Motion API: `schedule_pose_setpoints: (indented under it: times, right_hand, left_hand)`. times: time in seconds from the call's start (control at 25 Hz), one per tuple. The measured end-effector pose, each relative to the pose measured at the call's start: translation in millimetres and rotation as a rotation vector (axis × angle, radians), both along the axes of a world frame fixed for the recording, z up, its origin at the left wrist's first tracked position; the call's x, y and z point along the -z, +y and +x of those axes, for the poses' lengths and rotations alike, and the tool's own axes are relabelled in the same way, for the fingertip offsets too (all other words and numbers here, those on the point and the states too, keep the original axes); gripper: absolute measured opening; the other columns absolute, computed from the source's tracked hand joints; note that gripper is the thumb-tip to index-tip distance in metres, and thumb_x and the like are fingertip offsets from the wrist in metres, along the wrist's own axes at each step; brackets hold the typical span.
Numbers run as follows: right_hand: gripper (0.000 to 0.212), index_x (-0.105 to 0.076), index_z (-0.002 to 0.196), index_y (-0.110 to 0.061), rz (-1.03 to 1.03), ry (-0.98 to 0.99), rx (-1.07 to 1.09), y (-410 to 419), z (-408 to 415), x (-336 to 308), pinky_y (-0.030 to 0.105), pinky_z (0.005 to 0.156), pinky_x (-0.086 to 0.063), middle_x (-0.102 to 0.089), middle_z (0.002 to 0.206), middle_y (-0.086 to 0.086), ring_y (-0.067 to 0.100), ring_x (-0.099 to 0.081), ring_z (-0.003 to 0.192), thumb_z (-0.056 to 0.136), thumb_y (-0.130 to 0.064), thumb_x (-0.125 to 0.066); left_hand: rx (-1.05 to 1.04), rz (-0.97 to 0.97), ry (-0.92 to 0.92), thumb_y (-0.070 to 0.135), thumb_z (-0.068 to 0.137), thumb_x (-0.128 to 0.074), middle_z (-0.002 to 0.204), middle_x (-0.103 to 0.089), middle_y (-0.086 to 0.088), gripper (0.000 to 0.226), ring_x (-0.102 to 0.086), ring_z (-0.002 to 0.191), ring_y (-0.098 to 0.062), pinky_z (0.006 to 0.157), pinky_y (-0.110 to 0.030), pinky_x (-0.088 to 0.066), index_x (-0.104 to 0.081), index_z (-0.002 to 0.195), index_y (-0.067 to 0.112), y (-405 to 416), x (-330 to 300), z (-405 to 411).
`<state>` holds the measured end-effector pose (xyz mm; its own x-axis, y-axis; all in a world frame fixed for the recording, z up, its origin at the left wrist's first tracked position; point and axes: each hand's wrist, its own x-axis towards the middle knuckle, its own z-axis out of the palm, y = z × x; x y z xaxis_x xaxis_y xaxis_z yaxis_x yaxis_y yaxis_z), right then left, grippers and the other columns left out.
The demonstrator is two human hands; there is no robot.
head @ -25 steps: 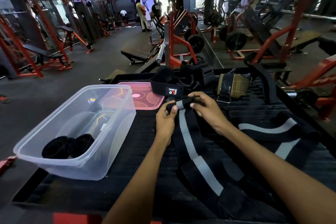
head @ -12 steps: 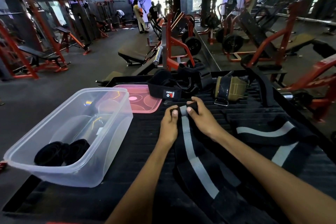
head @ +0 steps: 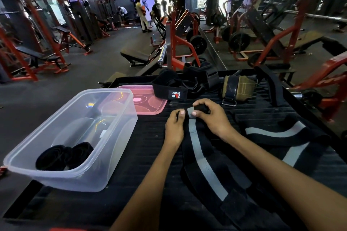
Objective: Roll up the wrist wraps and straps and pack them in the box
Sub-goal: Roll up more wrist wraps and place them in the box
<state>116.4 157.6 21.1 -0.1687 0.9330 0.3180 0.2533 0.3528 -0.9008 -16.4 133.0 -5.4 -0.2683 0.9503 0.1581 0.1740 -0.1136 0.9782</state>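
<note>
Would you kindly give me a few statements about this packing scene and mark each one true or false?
1. Both hands hold the far end of the black wrap with the grey stripe. True: the left hand and right hand pinch the wrap where its roll begins.
2. The clear box is empty. False: the box already holds two black rolls.
3. The pink lid is on the box. False: the lid lies flat on the table behind the box.
4. A second striped wrap lies unrolled to the right. True: that second wrap is spread out beside the right forearm.
5. The tan strap is in the box. False: the tan strap sits on the table beyond the hands.
</note>
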Motion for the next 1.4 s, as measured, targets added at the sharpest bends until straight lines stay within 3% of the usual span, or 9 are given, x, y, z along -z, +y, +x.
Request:
schedule_pose_setpoints:
  times: [0.08, 0.2, 0.44, 0.6, 0.72, 0.84, 1.04, 1.24, 1.4]
  right_hand:
    - [0.022, -0.062, 0.102, -0.014, 0.005, -0.010, -0.018, -1.9, -2.4, -0.4, 0.005, 0.075, -0.040, -0.062, 0.097, -0.008, -0.002, -0.055, 0.089, 0.082, -0.015, -0.070]
    - [0.024, -0.061, 0.106, -0.015, -0.064, -0.068, 0.021, -1.2, -2.4, -1.1, 0.006, 0.072, -0.040, -0.062, 0.097, -0.009, 0.002, -0.056, 0.089, 0.088, -0.031, -0.063]
    - [0.012, -0.060, 0.100, -0.015, -0.018, 0.011, 0.006, -1.9, -0.5, -2.9, 0.011, 0.080, -0.041, -0.060, 0.092, -0.010, 0.009, -0.056, 0.094, 0.088, -0.012, -0.062]
    - [0.013, -0.062, 0.101, -0.018, -0.074, -0.007, -0.021, -1.8, -2.6, -1.1, 0.016, 0.080, -0.040, -0.060, 0.092, -0.015, 0.000, -0.054, 0.088, 0.091, -0.026, -0.059]
    - [0.013, -0.062, 0.101, -0.015, -0.051, 0.036, 0.007, 1.1, -0.3, -1.2, 0.016, 0.081, -0.040, -0.060, 0.093, -0.012, 0.004, -0.054, 0.089, 0.089, -0.012, -0.061]
    - [0.019, -0.058, 0.102, -0.013, 0.006, 0.048, -0.036, -1.9, 1.0, -5.7, 0.005, 0.081, -0.038, -0.057, 0.094, -0.013, -0.003, -0.053, 0.089, 0.086, -0.002, -0.061]
    - [0.027, -0.056, 0.114, -0.013, -0.088, 0.016, -0.075, -1.3, 1.0, -4.2, 0.007, 0.072, -0.042, -0.058, 0.097, -0.010, -0.001, -0.053, 0.084, 0.088, -0.016, -0.064]
    - [0.029, -0.059, 0.106, -0.005, 0.005, 0.013, -0.013, -3.4, 2.5, -6.8, 0.000, 0.073, -0.038, -0.058, 0.102, 0.000, -0.003, -0.053, 0.086, 0.079, 0.005, -0.066]
    - [0.028, -0.058, 0.111, -0.015, -0.048, -0.031, -0.040, -4.1, 0.3, -5.6, 0.006, 0.078, -0.040, -0.059, 0.104, -0.008, -0.001, -0.054, 0.092, 0.085, -0.018, -0.068]
  left_hand:
    - [-0.026, 0.019, -0.032, 0.018, 0.099, -0.044, 0.112, -0.062, -0.007, 0.024, -0.057, 0.108, -0.021, 0.094, -0.028, -0.045, -0.056, 0.116, 0.006, 0.7, 1.5, -1.2]
    - [-0.045, 0.035, -0.064, 0.011, 0.098, -0.044, 0.113, -0.059, -0.003, 0.024, -0.055, 0.107, -0.014, 0.087, -0.014, -0.043, -0.054, 0.119, 0.005, -1.6, 0.7, -2.5]
    - [-0.022, -0.018, -0.031, 0.024, 0.099, -0.044, 0.116, -0.062, -0.007, 0.029, -0.057, 0.109, -0.020, 0.098, -0.033, -0.045, -0.055, 0.119, 0.007, 0.4, 1.4, -1.4]
    - [-0.022, 0.049, -0.031, 0.016, 0.097, -0.046, 0.115, -0.059, -0.002, 0.025, -0.055, 0.109, -0.014, 0.092, -0.022, -0.042, -0.052, 0.122, 0.010, 0.1, 3.5, -4.9]
    - [0.010, 0.048, -0.082, 0.020, 0.097, -0.047, 0.117, -0.059, 0.000, 0.027, -0.054, 0.108, -0.010, 0.093, -0.018, -0.041, -0.053, 0.122, 0.009, -2.4, -1.8, -1.2]
    - [0.017, 0.004, -0.091, 0.025, 0.098, -0.045, 0.104, -0.061, 0.004, 0.029, -0.057, 0.100, -0.009, 0.084, -0.015, -0.044, -0.052, 0.120, 0.008, -3.1, -2.8, 1.1]
    - [0.025, 0.049, -0.083, 0.010, 0.095, -0.049, 0.115, -0.060, -0.006, 0.028, -0.057, 0.109, -0.017, 0.097, -0.028, -0.045, -0.048, 0.123, 0.007, -3.5, -0.8, -1.3]
    - [0.060, 0.058, -0.028, 0.020, 0.095, -0.052, 0.117, -0.058, -0.002, 0.027, -0.054, 0.108, -0.012, 0.089, -0.016, -0.043, -0.050, 0.121, 0.012, -4.0, -0.9, 0.1]
    - [0.016, 0.068, 0.007, 0.013, 0.096, -0.049, 0.104, -0.057, 0.007, 0.021, -0.054, 0.098, -0.006, 0.079, -0.007, -0.041, -0.049, 0.117, 0.015, -3.3, 0.2, -4.5]
